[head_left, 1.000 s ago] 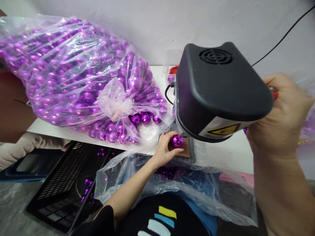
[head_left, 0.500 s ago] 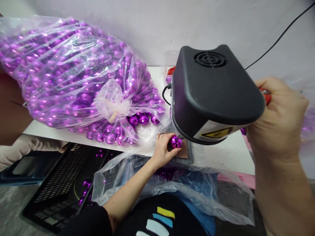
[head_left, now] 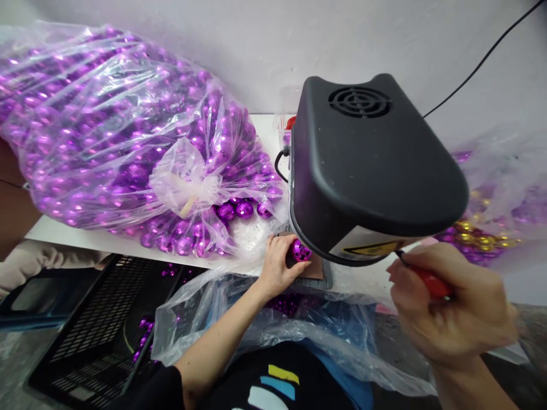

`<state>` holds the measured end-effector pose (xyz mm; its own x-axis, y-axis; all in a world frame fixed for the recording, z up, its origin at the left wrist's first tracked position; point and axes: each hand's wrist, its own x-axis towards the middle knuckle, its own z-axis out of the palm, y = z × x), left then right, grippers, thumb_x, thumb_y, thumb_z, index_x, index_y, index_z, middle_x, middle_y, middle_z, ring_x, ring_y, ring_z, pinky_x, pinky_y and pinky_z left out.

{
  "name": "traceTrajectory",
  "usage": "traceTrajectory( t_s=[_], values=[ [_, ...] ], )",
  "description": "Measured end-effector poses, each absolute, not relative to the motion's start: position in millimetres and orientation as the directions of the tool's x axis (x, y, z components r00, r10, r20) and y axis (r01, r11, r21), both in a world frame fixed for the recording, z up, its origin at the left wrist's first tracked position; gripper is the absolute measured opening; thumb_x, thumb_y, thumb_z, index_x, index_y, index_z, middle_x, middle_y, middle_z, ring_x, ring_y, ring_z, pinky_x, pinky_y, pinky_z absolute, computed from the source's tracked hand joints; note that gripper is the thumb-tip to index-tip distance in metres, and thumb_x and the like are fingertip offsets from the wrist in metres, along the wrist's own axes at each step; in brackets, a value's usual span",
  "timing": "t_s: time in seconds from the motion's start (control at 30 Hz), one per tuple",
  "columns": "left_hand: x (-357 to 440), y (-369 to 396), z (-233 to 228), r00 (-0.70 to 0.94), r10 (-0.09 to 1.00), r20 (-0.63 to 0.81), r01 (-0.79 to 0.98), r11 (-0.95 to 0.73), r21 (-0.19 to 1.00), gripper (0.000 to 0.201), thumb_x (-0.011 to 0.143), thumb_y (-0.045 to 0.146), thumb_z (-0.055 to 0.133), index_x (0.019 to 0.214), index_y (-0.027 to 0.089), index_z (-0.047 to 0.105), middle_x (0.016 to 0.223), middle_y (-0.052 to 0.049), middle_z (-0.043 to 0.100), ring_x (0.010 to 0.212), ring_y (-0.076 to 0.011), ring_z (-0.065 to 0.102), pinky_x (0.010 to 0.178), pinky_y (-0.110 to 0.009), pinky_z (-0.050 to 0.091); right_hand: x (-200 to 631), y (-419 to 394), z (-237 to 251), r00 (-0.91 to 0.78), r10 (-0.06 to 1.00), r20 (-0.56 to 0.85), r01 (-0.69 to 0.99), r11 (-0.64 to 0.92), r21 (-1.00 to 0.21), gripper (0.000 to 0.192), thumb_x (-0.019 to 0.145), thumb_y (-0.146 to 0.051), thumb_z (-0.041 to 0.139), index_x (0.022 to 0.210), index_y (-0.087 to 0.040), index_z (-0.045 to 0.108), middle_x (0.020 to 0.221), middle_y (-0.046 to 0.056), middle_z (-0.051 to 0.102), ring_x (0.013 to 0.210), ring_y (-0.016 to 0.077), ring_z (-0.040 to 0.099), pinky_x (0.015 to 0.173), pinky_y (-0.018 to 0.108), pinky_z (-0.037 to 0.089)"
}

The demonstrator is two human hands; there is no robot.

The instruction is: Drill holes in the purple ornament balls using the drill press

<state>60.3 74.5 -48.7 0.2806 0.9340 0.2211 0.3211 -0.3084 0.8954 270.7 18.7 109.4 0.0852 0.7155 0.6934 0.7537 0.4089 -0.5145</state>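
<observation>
My left hand (head_left: pixel 277 265) grips a shiny purple ball (head_left: pixel 299 250) and holds it on the small brown pad (head_left: pixel 315 272) under the black machine head (head_left: pixel 367 165). My right hand (head_left: pixel 448 307) is low at the right, closed round a red lever handle (head_left: pixel 432 283) that runs up to the machine's side. A yellow warning label shows on the white underside of the head. The ball is partly hidden by the head and by my fingers.
A big clear bag of purple balls (head_left: pixel 115 136) lies on the white table (head_left: pixel 64 234) at left. Another bag with purple and gold balls (head_left: pixel 491 222) sits at right. A black slotted crate (head_left: pixel 85 330) stands below left; a clear plastic bag (head_left: pixel 299 330) lies across my lap. A black cable (head_left: pixel 482 57) crosses the wall.
My right hand has come down from beside the machine head to below it, bringing the red handle with it. My left hand still holds the ball on the pad.
</observation>
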Motion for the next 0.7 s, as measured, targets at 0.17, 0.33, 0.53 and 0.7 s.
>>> traceTrajectory(
  t_s=[0.17, 0.33, 0.53, 0.7],
  values=[
    [59.6, 73.4, -57.8, 0.279, 0.939, 0.202, 0.291, -0.284, 0.914, 0.054, 0.085, 0.049, 0.076, 0.132, 0.026, 0.059, 0.126, -0.012, 0.069, 0.123, -0.0342, 0.060, 0.107, -0.056, 0.047, 270.9, 11.5, 97.1, -0.018, 0.723, 0.690, 0.807, 0.418, -0.417, 0.005, 0.088, -0.029, 0.059, 0.087, -0.025, 0.058, 0.070, -0.001, 0.058, 0.060, 0.0110, 0.053, 0.049, 0.027, 0.040],
    [59.4, 73.7, -59.0, 0.280, 0.942, 0.185, 0.287, -0.266, 0.920, 0.055, 0.083, 0.050, 0.077, 0.131, 0.028, 0.060, 0.124, -0.011, 0.069, 0.122, -0.0351, 0.060, 0.108, -0.058, 0.047, 272.0, 14.0, 85.3, -0.051, 0.699, 0.714, 0.822, 0.435, -0.367, 0.008, 0.089, -0.029, 0.055, 0.085, -0.024, 0.060, 0.072, 0.000, 0.059, 0.060, 0.0104, 0.054, 0.047, 0.025, 0.040],
    [60.0, 73.1, -55.4, 0.273, 0.943, 0.192, 0.293, -0.272, 0.917, 0.055, 0.082, 0.048, 0.079, 0.130, 0.028, 0.060, 0.121, -0.012, 0.071, 0.124, -0.0358, 0.060, 0.106, -0.057, 0.050, 275.6, 10.9, 68.9, -0.029, 0.684, 0.729, 0.832, 0.421, -0.362, 0.008, 0.089, -0.028, 0.057, 0.089, -0.026, 0.064, 0.077, 0.000, 0.064, 0.068, 0.0117, 0.057, 0.053, 0.025, 0.044],
    [60.9, 72.8, -53.3, 0.270, 0.930, 0.250, 0.350, -0.337, 0.874, 0.051, 0.086, 0.045, 0.076, 0.130, 0.025, 0.060, 0.125, -0.010, 0.070, 0.122, -0.0319, 0.061, 0.118, -0.058, 0.038, 275.9, 11.2, 62.1, -0.028, 0.659, 0.752, 0.832, 0.432, -0.348, 0.011, 0.092, -0.026, 0.055, 0.090, -0.022, 0.065, 0.079, 0.001, 0.063, 0.074, 0.0096, 0.057, 0.057, 0.023, 0.043]
  ],
)
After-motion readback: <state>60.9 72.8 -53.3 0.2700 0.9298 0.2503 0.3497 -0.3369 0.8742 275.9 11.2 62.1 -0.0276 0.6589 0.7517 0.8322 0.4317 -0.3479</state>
